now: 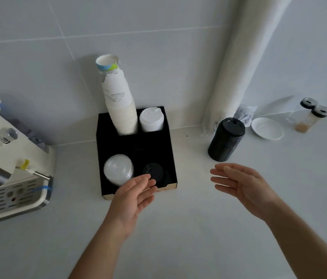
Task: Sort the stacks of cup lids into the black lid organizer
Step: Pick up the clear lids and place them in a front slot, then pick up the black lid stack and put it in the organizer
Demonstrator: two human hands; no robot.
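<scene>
The black lid organizer [106, 137] stands against the wall on the white counter. Its back left slot holds a tall stack of white paper cups [119, 101], its back right slot a stack of white lids [151, 119]. A stack of clear lids [118, 170] fills the front left slot, and a short stack of black lids [153, 172] lies in the front right slot. A tall stack of black lids [227, 139] stands on the counter to the organizer's right. My left hand [134, 196] is open at the organizer's front edge. My right hand [241, 184] is open, just in front of the tall black stack.
A cream coffee machine [12, 162] with a metal drip tray sits at the left. A long sleeve of white cups [237, 63] leans in the wall corner. At the back right lie a white saucer [267, 128] and two lidded jars [309, 115].
</scene>
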